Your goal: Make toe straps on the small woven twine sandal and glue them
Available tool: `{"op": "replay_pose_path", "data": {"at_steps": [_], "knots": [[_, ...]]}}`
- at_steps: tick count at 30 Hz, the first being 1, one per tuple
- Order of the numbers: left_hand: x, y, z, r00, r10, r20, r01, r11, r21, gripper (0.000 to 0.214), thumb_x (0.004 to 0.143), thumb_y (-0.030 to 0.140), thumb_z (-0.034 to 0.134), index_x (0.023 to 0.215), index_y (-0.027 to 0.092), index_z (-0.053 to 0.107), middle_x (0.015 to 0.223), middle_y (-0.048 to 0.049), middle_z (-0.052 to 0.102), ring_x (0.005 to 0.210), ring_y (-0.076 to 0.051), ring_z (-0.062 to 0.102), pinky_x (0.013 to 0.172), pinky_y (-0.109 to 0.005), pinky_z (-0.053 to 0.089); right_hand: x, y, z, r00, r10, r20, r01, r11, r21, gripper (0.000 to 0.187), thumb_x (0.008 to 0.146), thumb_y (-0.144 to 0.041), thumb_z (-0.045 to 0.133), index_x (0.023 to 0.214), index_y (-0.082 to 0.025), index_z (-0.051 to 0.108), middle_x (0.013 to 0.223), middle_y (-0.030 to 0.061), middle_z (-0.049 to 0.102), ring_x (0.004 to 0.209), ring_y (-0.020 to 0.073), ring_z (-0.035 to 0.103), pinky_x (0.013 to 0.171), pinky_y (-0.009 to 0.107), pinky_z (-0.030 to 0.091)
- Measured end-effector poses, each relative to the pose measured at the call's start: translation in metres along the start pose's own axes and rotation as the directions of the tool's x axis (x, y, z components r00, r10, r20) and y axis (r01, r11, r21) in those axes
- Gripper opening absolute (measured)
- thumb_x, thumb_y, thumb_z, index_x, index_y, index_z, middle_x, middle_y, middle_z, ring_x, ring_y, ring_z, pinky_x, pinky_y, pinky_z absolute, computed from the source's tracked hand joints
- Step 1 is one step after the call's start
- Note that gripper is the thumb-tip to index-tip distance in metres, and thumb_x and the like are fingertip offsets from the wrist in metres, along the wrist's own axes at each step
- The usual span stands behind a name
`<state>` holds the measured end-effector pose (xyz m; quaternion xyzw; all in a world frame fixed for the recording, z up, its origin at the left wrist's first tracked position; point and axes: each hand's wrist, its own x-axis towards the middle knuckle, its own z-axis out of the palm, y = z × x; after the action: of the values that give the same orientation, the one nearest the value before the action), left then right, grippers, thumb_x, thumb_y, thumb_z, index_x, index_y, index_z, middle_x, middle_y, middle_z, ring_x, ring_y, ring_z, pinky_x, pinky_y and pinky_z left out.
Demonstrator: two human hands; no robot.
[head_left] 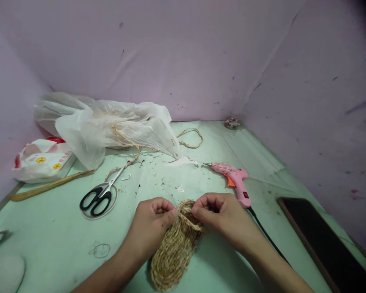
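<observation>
A slipper-shaped piece of coiled straw braid lies lengthwise at the front middle of the table. Across its far end runs a loop of straw braid, raised off the coils. My left hand is closed, thumb against forefinger, pinching the braid at the left edge of that end. On the right side my right hand also pinches the braid, its fingertips curled at the inner rim. The fingers partly hide exactly what each pinch holds.
A pink glue gun with a black cord lies behind my right hand. Black-handled scissors rest on a ring at left. A white plastic bag with straw braid, a tissue pack and a flat strip lie behind. A dark phone lies right.
</observation>
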<state>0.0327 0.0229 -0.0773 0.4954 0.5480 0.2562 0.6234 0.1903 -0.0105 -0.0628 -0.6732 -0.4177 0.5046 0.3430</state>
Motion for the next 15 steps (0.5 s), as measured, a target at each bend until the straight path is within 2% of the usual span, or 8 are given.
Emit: {"op": "replay_pose_path", "data": {"at_steps": [6, 15], "knots": [[-0.0067, 0.0012, 0.0029, 0.998, -0.038, -0.048, 0.037, 0.999, -0.037, 0.019, 0.055, 0.031, 0.067, 0.053, 0.015, 0.056, 0.042, 0.0056, 0.043, 0.037, -0.005, 0.030, 0.035, -0.018, 0.021, -0.0058, -0.0055, -0.0018, 0.997, 0.065, -0.034, -0.064, 0.998, 0.021, 0.009, 0.057, -0.023, 0.062, 0.054, -0.014, 0.063, 0.051, 0.0017, 0.060, 0.045, 0.0092, 0.045, 0.044, 0.022, 0.034], [-0.0076, 0.0011, 0.0033, 0.998, -0.006, -0.066, 0.006, 1.000, -0.003, 0.018, 0.057, 0.030, 0.067, 0.055, 0.014, 0.059, 0.042, 0.0049, 0.045, 0.037, -0.005, 0.031, 0.035, -0.018, 0.022, -0.0041, 0.0006, 0.0040, 0.994, 0.075, -0.078, -0.076, 0.997, -0.010, 0.011, 0.059, -0.026, 0.061, 0.056, -0.015, 0.063, 0.052, 0.0029, 0.060, 0.046, 0.0102, 0.044, 0.044, 0.024, 0.034]]}}
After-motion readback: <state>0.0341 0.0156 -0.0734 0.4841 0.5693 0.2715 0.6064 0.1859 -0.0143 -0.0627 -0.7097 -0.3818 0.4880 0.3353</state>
